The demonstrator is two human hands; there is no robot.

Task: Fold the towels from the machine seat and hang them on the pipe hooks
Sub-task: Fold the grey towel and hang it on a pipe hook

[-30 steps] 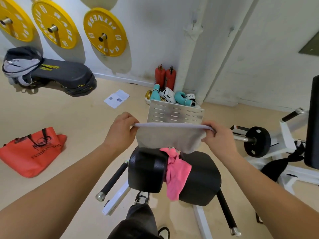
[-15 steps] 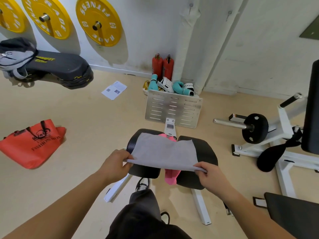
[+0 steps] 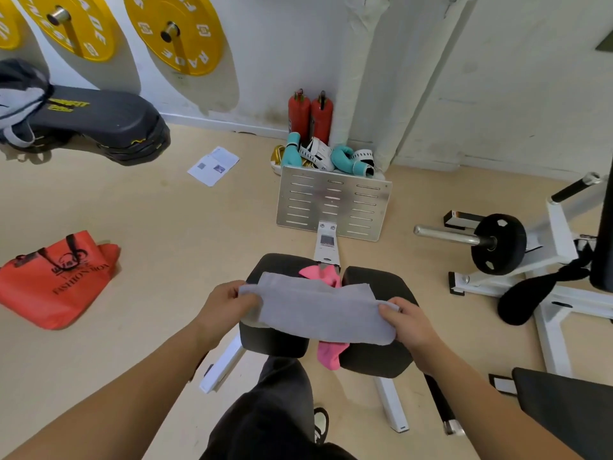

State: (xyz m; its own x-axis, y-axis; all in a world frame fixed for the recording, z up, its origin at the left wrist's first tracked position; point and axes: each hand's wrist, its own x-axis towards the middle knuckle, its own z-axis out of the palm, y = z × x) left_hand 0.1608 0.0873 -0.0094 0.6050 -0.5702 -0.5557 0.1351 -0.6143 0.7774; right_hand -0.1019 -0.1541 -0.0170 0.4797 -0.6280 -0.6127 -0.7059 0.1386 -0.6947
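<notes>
Head view: the left hand [image 3: 225, 305] and right hand [image 3: 409, 322] are held apart, each gripping one end of a grey towel [image 3: 318, 310]. The fingers of each hand curl over the cloth. The towel is folded into a long band and is stretched flat between the hands, just over the black seat [image 3: 376, 283]. Whether it touches the pads cannot be told. A pink towel [image 3: 328, 355] lies in the gap between the two seat pads, one end showing above the grey towel and the other hanging below it.

Beyond the seat stands a slotted metal footplate [image 3: 331, 202], with boxing gloves [image 3: 345, 157] and two red extinguishers [image 3: 310, 116] behind it at the foot of a white pipe [image 3: 363, 78]. A red bag [image 3: 56, 280] and a paper [image 3: 214, 166] lie on the floor to the left. Yellow plates [image 3: 175, 31] hang on the wall.
</notes>
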